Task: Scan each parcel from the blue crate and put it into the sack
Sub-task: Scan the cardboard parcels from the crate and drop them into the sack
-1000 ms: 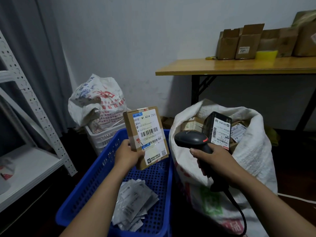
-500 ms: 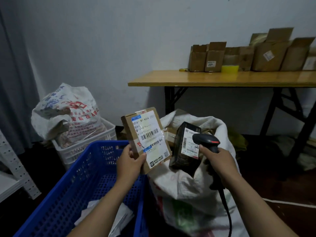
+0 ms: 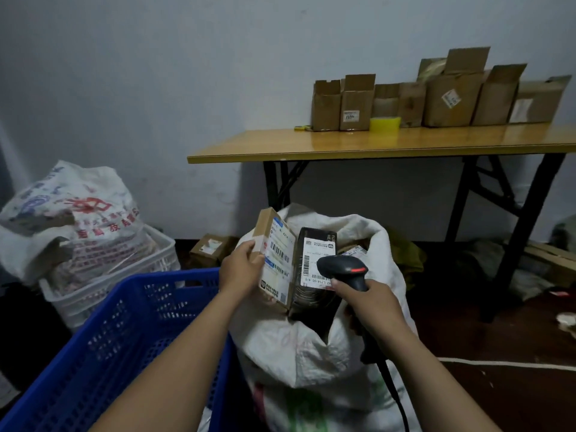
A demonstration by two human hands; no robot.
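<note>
Seemingly at the bagging step, the left hand (image 3: 241,268) grips the cardboard parcel (image 3: 276,257) over the open sack (image 3: 296,347) while the right hand (image 3: 371,304) clasps the scanner (image 3: 343,269); next, lower it and let go.

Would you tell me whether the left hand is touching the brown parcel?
Touching: the head view shows the left hand gripping the brown parcel by its left edge.

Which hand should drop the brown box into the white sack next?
The left hand. It grips the brown box right at the open top of the white sack, beside the black parcel. The right hand is busy holding the scanner, so it has no free fingers.
</note>
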